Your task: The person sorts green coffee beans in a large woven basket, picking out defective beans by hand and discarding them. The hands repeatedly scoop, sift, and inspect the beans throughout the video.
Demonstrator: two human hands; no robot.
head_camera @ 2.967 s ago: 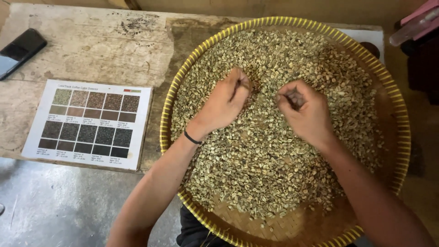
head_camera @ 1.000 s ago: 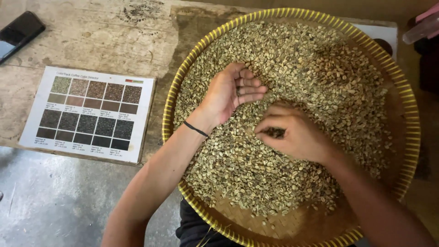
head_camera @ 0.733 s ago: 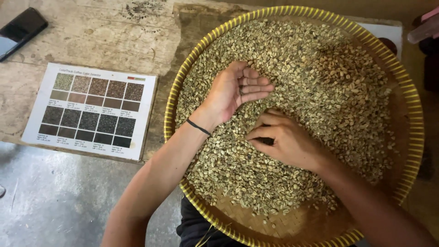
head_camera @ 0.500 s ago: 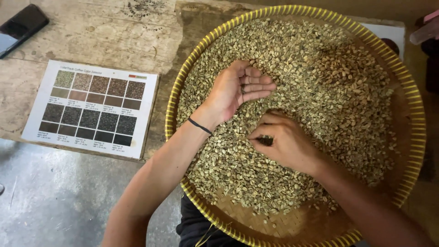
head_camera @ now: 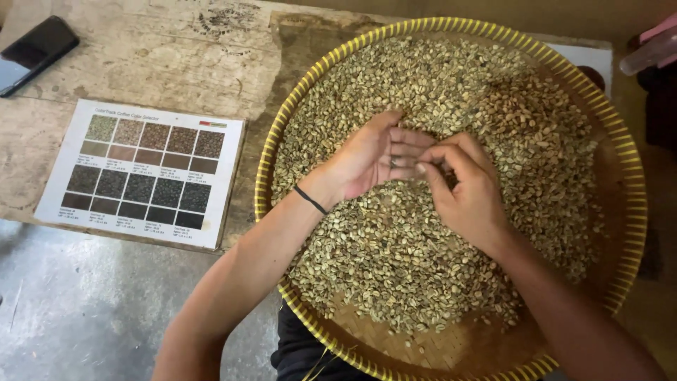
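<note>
A wide round woven tray with a yellow rim [head_camera: 259,185] holds a bed of pale green coffee beans [head_camera: 437,77]. My left hand [head_camera: 367,159] lies palm up over the middle of the beans, fingers loosely together, with a small dark speck at the base of the fingers. A black band [head_camera: 310,200] circles that wrist. My right hand [head_camera: 469,194] is just to its right. Its thumb and fingertips are pinched together and touch the tips of my left fingers. A small bean seems held in the pinch, mostly hidden.
A printed chart of dark and light bean swatches [head_camera: 144,173] lies on the worn wooden table left of the tray. A black phone [head_camera: 35,53] sits at the far left corner. White paper [head_camera: 578,60] shows behind the tray. Grey floor [head_camera: 84,310] is at lower left.
My left hand turned palm up over the beans. My right hand pinched something from the beans lower in the tray, then rose and moved to the left hand's fingertips.
</note>
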